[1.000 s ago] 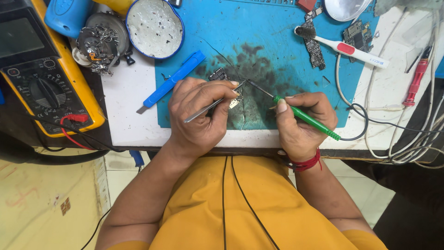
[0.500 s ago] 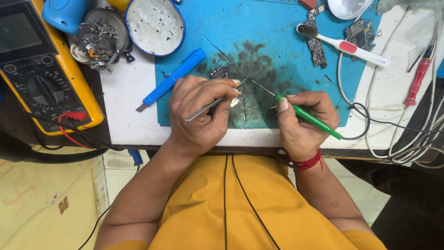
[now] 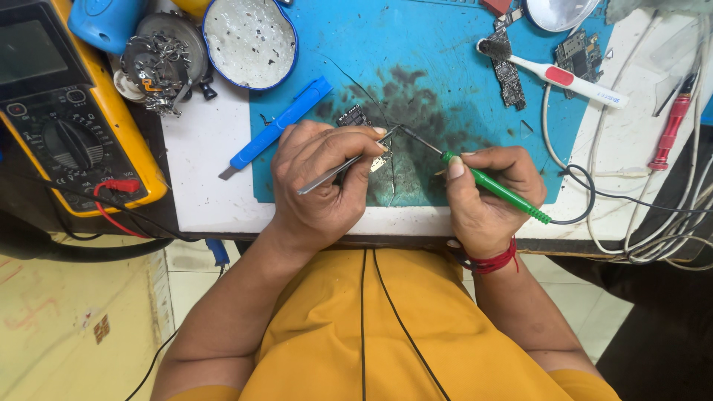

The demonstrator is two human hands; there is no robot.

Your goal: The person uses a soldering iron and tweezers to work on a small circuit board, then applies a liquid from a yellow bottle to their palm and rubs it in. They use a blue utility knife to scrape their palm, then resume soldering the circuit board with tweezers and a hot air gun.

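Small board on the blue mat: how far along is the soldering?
Done: nothing visibly finished. In hand: left hand holds tweezers at the small board; right hand holds the green soldering iron, tip there. Left: other boards lie untouched beside the brush.

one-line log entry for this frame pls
left hand: holds tweezers | right hand: holds green soldering iron | tips over blue mat
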